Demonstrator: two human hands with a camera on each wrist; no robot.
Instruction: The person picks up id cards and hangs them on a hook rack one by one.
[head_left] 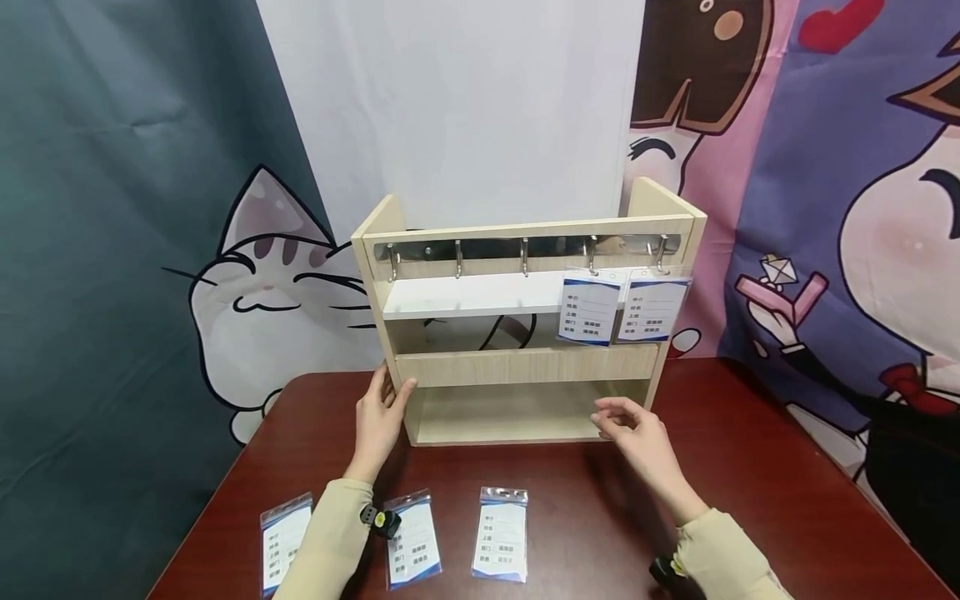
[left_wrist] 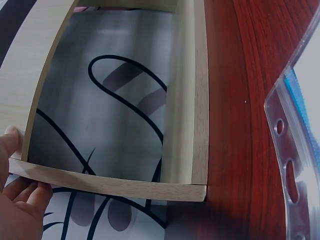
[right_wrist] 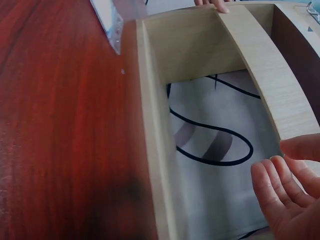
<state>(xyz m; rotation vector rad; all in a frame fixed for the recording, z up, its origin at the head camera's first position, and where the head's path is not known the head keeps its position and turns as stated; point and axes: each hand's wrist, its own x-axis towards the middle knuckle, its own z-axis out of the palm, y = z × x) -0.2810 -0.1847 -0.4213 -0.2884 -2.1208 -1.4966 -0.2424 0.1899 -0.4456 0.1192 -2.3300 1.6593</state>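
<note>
A small pale wooden shelf rack (head_left: pixel 525 368) stands on the table, with a metal strip of hooks (head_left: pixel 491 248) along its upper front. My left hand (head_left: pixel 378 418) grips its left side panel (left_wrist: pixel 110 185), thumb on the front and fingers around the outer side. Two clear-sleeved badge cards hang from the hooks at the right: one card (head_left: pixel 590 311) beside another card (head_left: pixel 652 310), their edges overlapping. Before the rack's lower right opening, my right hand (head_left: pixel 633 429) hovers with loosely bent fingers and nothing in them; the right wrist view shows these fingers (right_wrist: pixel 280 182) near the middle board.
Three more badge cards lie on the dark red table (head_left: pixel 570 517): a left card (head_left: pixel 285 542) partly under the left sleeve, a middle card (head_left: pixel 416 546) by the wrist camera, and a right card (head_left: pixel 501 537). A cartoon-printed curtain (head_left: pixel 285 317) hangs behind the rack.
</note>
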